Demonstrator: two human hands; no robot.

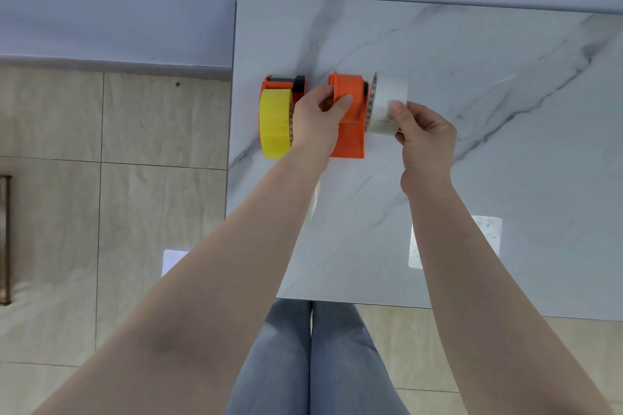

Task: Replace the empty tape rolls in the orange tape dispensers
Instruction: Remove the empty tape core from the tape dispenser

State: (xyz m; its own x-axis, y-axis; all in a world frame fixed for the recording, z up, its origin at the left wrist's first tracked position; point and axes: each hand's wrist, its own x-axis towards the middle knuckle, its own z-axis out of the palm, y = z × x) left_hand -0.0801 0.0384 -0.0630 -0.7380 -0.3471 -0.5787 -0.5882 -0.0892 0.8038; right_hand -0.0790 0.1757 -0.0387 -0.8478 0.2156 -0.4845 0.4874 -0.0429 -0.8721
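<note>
Legs [313, 357] below; left hand [317, 118] steadied dispenser [349, 118] (likely for loading), right hand [425, 138] gripped white roll [387, 101] beside it.

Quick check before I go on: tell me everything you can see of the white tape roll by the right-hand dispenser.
The white tape roll is a wide, pale, slightly translucent-looking roll standing on edge, its printed cardboard core edge facing the orange dispenser on the marble table. It sits against the dispenser's right side, near the top; whether it is seated on the hub cannot be told. The right hand grips its right rim with thumb and fingers, while the left hand steadies the dispenser.
</note>
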